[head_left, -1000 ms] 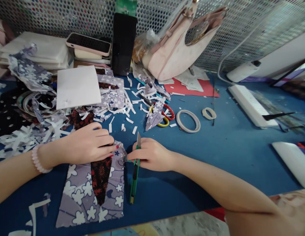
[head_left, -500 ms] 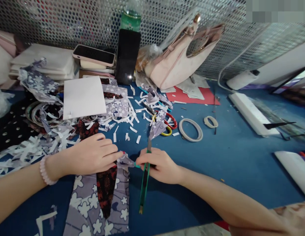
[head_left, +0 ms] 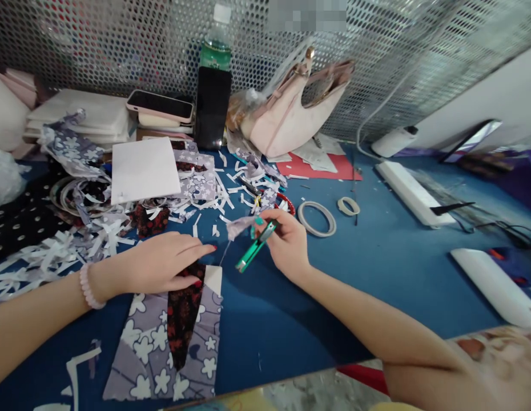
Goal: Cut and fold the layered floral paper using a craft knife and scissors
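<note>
My left hand point(head_left: 167, 264) lies flat with its fingers stretched out, over the top of a grey-purple flowered fabric piece point(head_left: 154, 328). A pointed dark red-and-black fabric strip point(head_left: 182, 331) rests on that piece, partly under my fingers. A bare white corner point(head_left: 213, 279) shows at the piece's upper right. My right hand point(head_left: 289, 242), raised to the right of it, is closed around a green utility knife point(head_left: 257, 246). Its fingertips also pinch a torn purple scrap point(head_left: 240, 227), from which a thin thread hangs towards the white corner.
White paper strips point(head_left: 107, 242) and fabric scraps litter the left and middle. A white square sheet point(head_left: 144, 170) lies behind my left hand. Two tape rolls point(head_left: 317, 219), red-handled scissors point(head_left: 286, 202) and a white bar point(head_left: 413, 194) are to the right. Phones, a bottle and a handbag point(head_left: 291, 123) line the back.
My right hand has lifted away up and to the right with the knife, pulling the purple scrap off the flowered piece's upper corner. My left hand stays nearly in place. The view has shifted.
</note>
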Available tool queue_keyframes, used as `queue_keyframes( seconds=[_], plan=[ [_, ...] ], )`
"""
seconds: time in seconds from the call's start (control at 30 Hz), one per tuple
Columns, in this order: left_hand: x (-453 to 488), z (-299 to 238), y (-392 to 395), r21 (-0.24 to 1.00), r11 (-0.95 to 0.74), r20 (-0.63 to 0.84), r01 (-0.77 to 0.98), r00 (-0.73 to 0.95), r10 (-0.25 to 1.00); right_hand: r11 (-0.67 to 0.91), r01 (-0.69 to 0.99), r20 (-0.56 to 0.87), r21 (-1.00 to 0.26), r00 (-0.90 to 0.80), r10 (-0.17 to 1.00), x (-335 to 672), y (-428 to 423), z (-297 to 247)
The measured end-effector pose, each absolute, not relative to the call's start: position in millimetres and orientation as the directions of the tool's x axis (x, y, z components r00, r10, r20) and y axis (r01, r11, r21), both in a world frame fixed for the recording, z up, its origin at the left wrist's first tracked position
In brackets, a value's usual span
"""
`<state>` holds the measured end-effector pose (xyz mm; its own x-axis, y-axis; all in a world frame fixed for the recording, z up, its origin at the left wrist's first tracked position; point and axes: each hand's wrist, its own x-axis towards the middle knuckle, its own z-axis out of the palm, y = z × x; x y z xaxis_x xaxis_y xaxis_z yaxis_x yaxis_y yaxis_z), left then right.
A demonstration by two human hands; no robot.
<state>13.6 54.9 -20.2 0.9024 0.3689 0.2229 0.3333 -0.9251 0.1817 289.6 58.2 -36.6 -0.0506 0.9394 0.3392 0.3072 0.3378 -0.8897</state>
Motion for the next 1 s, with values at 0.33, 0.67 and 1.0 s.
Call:
queue_keyframes(
  seconds=[0.33, 0.67, 1.0],
  plan=[
    [19, -16, 55, 0.294, -0.885, 0.206, 0.361, 0.88, 0.427, 0.575, 0.339, 0.504, -0.744, -0.281, 0.817, 297, 77, -32],
    [39, -15, 50, 0.464, -0.77, 0.141, 0.438, 0.822, 0.552, 0.719, 0.224, 0.385, -0.658, -0.72, 0.577, 278, 67, -36],
    [43, -21, 41, 0.239, -0.795, 0.211, 0.557, 0.77, 0.603, 0.512, 0.228, 0.218, -0.828, -0.71, 0.669, 272, 63, -36]
  ],
)
